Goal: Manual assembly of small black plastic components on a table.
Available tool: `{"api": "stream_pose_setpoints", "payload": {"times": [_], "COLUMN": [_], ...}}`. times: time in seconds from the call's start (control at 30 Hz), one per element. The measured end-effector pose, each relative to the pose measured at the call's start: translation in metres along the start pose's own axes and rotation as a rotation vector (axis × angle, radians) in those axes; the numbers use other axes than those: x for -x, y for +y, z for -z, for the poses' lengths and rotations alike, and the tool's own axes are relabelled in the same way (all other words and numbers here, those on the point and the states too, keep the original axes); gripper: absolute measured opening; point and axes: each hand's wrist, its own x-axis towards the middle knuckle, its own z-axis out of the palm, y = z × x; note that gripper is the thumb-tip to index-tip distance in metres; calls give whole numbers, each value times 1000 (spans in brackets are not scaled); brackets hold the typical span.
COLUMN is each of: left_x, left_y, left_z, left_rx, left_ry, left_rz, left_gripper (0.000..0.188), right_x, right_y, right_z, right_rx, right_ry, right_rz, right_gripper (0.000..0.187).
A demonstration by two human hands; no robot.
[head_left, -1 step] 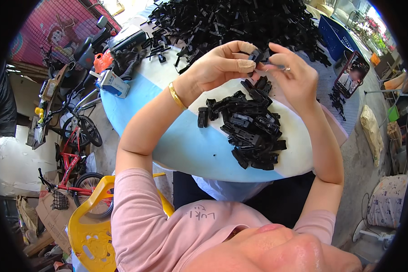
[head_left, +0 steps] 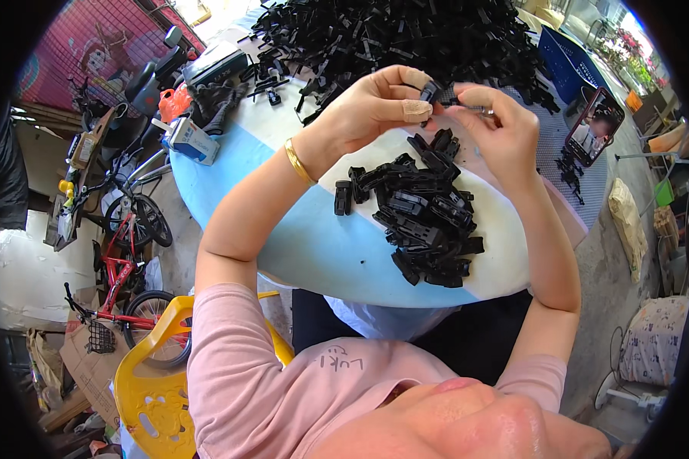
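Note:
My left hand [head_left: 379, 103], tape wrapped around its thumb and a finger, pinches a small black plastic part [head_left: 430, 92] above the table. Close by on its right, my right hand [head_left: 505, 126] has its thumb and index finger pressed together. Whatever is between those fingertips, if anything, is too small to make out. A small heap of black plastic pieces [head_left: 413, 203] lies nearer to me, below both hands. Beyond them spreads a much larger pile of loose black parts [head_left: 406, 46].
The round table [head_left: 283, 229] has a blue and white cover. A phone [head_left: 593, 126] and a blue basket [head_left: 563, 65] stand at its right; a blue-white carton [head_left: 193, 141] is at its left edge. A yellow chair [head_left: 149, 382] and red bicycle [head_left: 119, 275] stand left.
My right hand has drawn slightly to the right, its thumb and index finger closing together. The black part in my left hand shows more plainly.

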Motion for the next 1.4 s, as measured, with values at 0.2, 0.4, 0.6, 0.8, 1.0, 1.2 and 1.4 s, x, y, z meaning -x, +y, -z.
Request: {"api": "stream_pose_setpoints", "payload": {"times": [0.2,0.4,0.6,0.8,1.0,1.2,1.4], "left_x": [3,9,10,9,10,10,2], "left_y": [-8,-12,-15,-17,-20,-19,-1], "left_z": [-16,-32,-39,-39,-36,-35,-36], "left_rx": [-486,-809,-778,-716,-807,-1069,-202], "left_ry": [253,332,410,425,402,360,297], "left_rz": [-241,-347,-430,-457,-556,-579,-361], "left_gripper": [23,28,27,24,20,25,28], "right_x": [-2,-2,1,2,-2,-1,0], "right_y": [-13,-11,-13,-19,-24,-14,-8], "right_z": [3,3,1,0,3,2,3], "right_rx": [-326,-590,-348,-256,-338,-534,-313], "right_ry": [-207,-267,-233,-211,-267,-310,-122], "right_rz": [-403,-564,-444,-316,-442,-658,-205], "right_gripper": [18,17,15,16,16,15,18]}}
